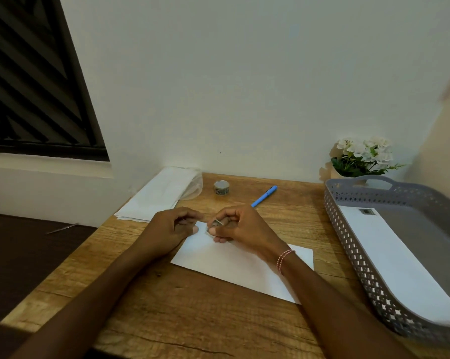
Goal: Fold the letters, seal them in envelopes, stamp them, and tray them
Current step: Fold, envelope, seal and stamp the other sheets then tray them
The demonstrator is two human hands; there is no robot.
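A white envelope (234, 265) lies flat in the middle of the wooden table (192, 314). My right hand (240, 226) pinches a small stamp (215, 224) just over the envelope's far left corner. My left hand (172, 226) rests beside that corner with its fingers curled; a thin sliver shows between its fingertips, and I cannot tell what it is. A grey perforated tray (358, 255) stands at the right with a stamped white envelope (394, 257) lying inside it.
A stack of white paper and envelopes (159, 195) lies at the table's far left. A roll of stamps (221, 188) and a blue pen (264, 196) sit behind my hands. A pot of white flowers (361, 158) stands in the far right corner against the wall.
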